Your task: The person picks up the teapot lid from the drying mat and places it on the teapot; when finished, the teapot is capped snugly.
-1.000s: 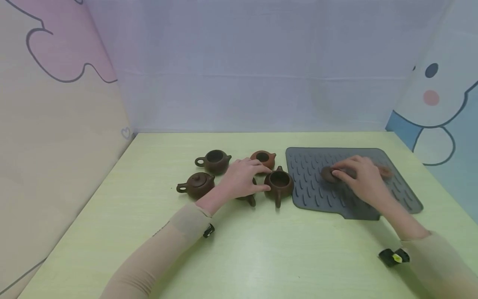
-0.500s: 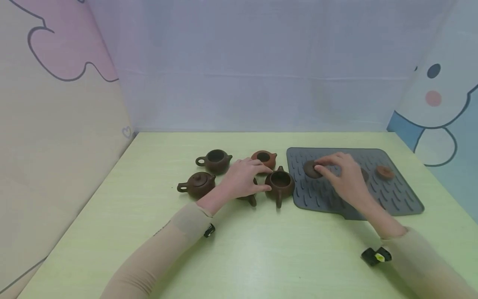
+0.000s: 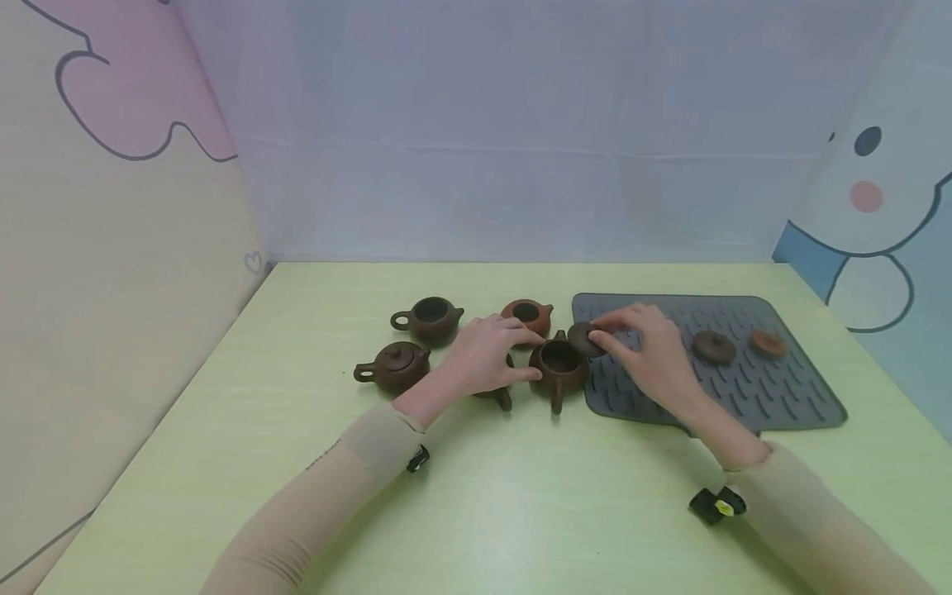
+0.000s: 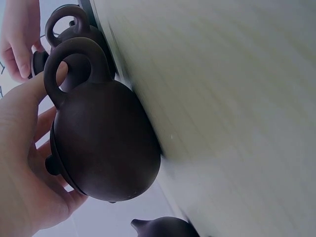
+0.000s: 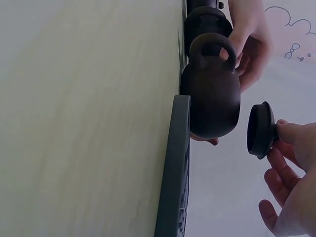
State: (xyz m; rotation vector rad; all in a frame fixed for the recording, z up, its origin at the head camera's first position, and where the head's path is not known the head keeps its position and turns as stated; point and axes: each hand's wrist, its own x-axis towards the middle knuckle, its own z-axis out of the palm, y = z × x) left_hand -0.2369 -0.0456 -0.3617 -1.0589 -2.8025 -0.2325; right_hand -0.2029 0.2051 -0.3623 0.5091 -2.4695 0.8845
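My right hand pinches the knob of a dark brown teapot lid, held just right of the open teapot's rim. In the right wrist view the lid hangs tilted, apart from the open teapot. My left hand reaches over a lidded teapot, mostly hidden under it in the head view. Its thumb and index finger stretch to the left side of the open teapot; contact there is hard to tell.
A grey ridged mat lies on the right, bearing a dark lid and a reddish lid. Behind my left hand stand an open dark teapot and a reddish one. Left of it sits another lidded teapot.
My right hand has carried the dark lid leftward across the mat to the open teapot's edge, uncovering the two lids left on the mat. My left hand has stayed in place.
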